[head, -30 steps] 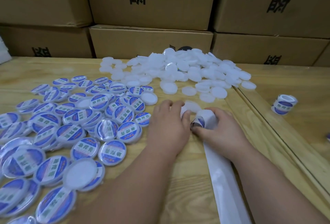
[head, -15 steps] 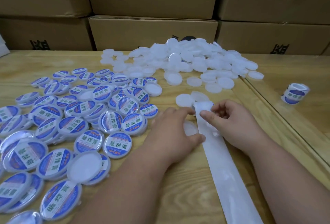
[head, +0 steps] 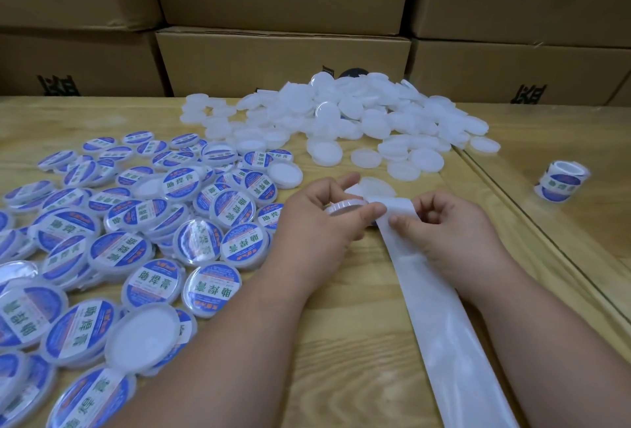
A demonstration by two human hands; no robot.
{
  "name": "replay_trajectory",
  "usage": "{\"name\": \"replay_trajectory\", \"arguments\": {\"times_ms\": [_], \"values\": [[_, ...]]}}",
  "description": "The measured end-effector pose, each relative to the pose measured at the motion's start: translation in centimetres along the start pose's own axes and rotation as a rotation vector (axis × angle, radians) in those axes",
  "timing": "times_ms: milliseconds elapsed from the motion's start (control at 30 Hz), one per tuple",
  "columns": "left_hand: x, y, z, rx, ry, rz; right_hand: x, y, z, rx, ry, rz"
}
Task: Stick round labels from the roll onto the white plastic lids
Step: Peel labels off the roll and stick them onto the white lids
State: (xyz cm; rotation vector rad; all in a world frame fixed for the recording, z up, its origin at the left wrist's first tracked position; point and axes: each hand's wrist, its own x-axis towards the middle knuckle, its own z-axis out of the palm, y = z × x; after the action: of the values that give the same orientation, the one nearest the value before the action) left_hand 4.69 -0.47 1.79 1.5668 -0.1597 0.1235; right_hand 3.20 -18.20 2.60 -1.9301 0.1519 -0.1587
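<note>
Your left hand [head: 319,219] holds one white lid [head: 345,206] by its rim, thumb on the near side and fingers curled over the far side, lifted a little above the table [head: 341,342] and tilted. Your right hand [head: 447,226] pinches the top end of the backing strip [head: 440,318], just to the right of the lid; thumb and forefinger are closed on the paper, the other fingers curled. The long axis of the strip runs from the lid toward you. If a label is on the pinched end, I cannot tell. The lid lies left of your right fingertips, almost touching, so I think the label must travel leftward onto it. The unlabelled pile [head: 358,120] lies beyond the lid, the labelled lids [head: 164,223] to its left, the spare roll [head: 560,182] far to its right.
</note>
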Motion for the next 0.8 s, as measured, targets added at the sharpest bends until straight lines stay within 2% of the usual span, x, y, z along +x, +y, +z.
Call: {"name": "replay_trajectory", "arguments": {"times_ms": [200, 367, 567, 700, 800], "values": [[0.1, 0.1, 0.5, -0.03, 0.006, 0.008, -0.1, -0.8, 0.6, 0.178, -0.048, 0.004], [0.4, 0.3, 0.6, 0.062, 0.04, -0.073, -0.5, -1.3, 1.1, 0.088, -0.185, -0.04], [0.4, 0.4, 0.4, 0.082, 0.043, -0.157, -0.2, -0.8, 1.1, 0.06, -0.263, -0.131], [0.3, 0.4, 0.4, 0.057, -0.01, -0.122, 0.5, 0.1, 0.8, 0.177, -0.315, -0.074], [0.4, 0.3, 0.4, 0.088, -0.05, -0.113, 0.7, 0.0, 0.8, 0.232, -0.241, 0.017]]}}
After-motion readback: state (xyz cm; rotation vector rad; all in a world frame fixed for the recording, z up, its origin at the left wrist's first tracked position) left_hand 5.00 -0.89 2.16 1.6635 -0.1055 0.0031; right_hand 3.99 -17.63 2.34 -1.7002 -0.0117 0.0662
